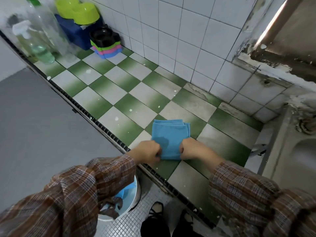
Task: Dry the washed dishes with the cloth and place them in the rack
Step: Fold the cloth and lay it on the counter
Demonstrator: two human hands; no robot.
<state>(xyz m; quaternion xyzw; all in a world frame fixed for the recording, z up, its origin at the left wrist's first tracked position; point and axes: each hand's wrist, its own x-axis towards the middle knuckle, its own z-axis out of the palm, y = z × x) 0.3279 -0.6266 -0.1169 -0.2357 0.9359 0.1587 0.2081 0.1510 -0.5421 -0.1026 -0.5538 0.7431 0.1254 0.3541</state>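
Here, head view: I see the folded blue cloth (169, 134) lying flat on the green-and-white tiled counter (109, 93), near its front edge. The left hand (147, 152) pinches the cloth's near-left corner with curled fingers, and the right hand (190, 149) pinches the near-right corner likewise. The hands sit apart with the cloth between them. A darker patch marks the cloth beside the left hand. At far left stand clear bottles (41, 41), too blurred for any label to be read. Beside them, against the wall, lime-green bowls (80, 11) rest on a blue box (75, 34). The sink (290, 151) lies at right.
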